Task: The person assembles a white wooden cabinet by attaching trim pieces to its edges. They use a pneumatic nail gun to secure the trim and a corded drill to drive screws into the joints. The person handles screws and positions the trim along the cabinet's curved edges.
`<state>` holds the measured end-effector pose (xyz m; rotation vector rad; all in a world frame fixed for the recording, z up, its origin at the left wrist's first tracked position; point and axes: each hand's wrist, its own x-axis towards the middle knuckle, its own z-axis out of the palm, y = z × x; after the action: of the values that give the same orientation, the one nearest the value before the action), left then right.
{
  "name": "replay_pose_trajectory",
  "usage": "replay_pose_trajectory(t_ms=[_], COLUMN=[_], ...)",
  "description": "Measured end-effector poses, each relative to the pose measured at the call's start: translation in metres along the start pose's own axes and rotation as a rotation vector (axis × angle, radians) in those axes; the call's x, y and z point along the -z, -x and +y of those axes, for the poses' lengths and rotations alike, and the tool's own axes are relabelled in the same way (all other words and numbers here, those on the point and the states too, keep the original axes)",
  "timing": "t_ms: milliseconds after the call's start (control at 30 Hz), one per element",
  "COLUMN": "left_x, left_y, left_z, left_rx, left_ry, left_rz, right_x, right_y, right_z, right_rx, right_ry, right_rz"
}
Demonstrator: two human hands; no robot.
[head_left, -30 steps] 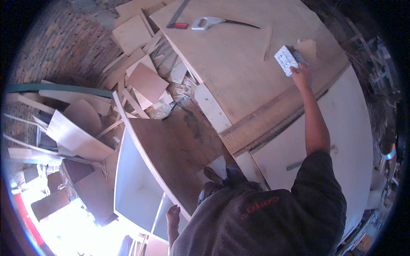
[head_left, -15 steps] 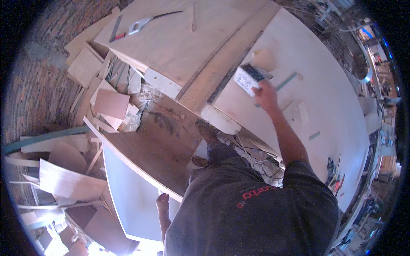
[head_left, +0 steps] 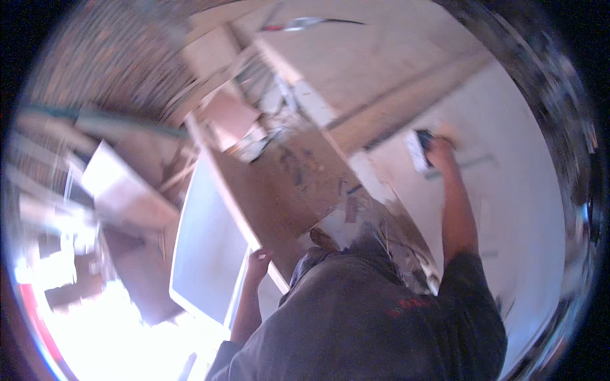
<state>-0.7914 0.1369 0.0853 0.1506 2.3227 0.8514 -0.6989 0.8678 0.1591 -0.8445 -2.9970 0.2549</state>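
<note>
My right hand (head_left: 438, 152) is closed on a flat white-and-black block (head_left: 417, 150) on the pale tabletop at the right. Its exact kind is blurred. A tan patch (head_left: 452, 134) lies just beyond those fingers. Low on the left, my left hand (head_left: 257, 263) has its fingers curled over the pale edge of an upright white panel (head_left: 210, 235). A green strip (head_left: 473, 162) lies on the tabletop right of the block.
A handsaw (head_left: 305, 24) lies on the far worktop. Wood offcuts (head_left: 229, 114) and boards (head_left: 124, 184) lean at the left by the brick wall (head_left: 127, 63). Between panel and table is a brown floor area (head_left: 286, 184). Bright light fills the lower left.
The view has turned, so the scene has swung round and blurred. My left hand has come up onto the panel's edge. My right hand stays at the block.
</note>
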Motion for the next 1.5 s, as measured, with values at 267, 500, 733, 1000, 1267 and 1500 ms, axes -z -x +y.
replay_pose_trajectory(t_ms=[267,500,733,1000,1267,1500], left_x=[-0.079,-0.12,-0.149,-0.144,-0.214,-0.251], left_y=[0.043,0.054,0.033,0.068,0.087,0.072], left_z=[0.107,0.213,0.306,0.35,0.345,0.337], left_rx=[0.119,-0.026,-0.446,-0.502,-0.3,-0.597], left_ry=[0.316,0.165,0.314,-0.195,-0.284,-0.266], left_rz=[0.006,-0.09,-0.544,-1.23,-1.34,-1.108], right_x=[-0.003,0.067,0.091,0.051,0.03,0.002], right_y=[0.009,0.057,0.205,0.356,0.438,0.667], right_z=[0.041,-0.006,-0.106,-0.169,-0.133,0.098], right_rx=[0.111,0.072,0.223,-0.298,-0.501,-1.39], right_ry=[-0.141,-0.396,-0.896,-0.957,-1.075,-0.292], right_rz=[0.003,0.111,-0.442,-0.307,-0.145,0.664])
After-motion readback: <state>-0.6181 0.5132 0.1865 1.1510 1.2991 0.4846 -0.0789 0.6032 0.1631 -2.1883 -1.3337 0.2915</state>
